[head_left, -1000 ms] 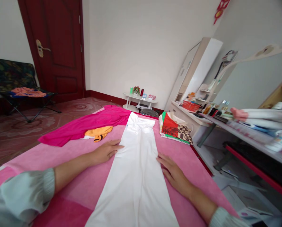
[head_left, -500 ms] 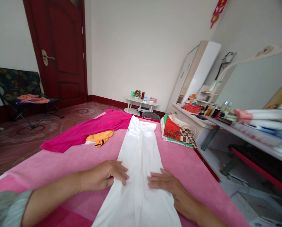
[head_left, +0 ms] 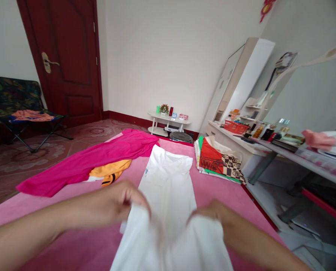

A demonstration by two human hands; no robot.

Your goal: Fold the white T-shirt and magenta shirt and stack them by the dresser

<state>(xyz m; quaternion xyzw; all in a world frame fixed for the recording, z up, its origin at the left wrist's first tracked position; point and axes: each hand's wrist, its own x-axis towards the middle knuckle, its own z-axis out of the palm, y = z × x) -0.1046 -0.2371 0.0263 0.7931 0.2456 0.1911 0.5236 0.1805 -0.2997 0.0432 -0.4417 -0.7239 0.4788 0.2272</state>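
Observation:
A long white shirt (head_left: 168,184), folded into a narrow strip with a small blue mark near its far end, lies in front of me on the pink bed cover (head_left: 227,229). My left hand (head_left: 121,203) is closed on its left edge, fingers curled over the cloth. On the opposite edge my right hand (head_left: 213,210) grips the cloth too, its fingertips partly hidden. Between the hands the near part of the shirt is lifted and bunched, smeared by motion. Both hands are somewhat blurred.
A bright pink garment (head_left: 100,158) and a yellow one (head_left: 111,169) lie to the left. At right sits a stack of folded clothes (head_left: 215,160). Beyond are a small white table (head_left: 168,119), a folding chair (head_left: 27,113) and a cluttered dresser (head_left: 241,143).
My hands, flatter on the shirt before, now grip its edges and raise the near cloth. The view has shifted slightly.

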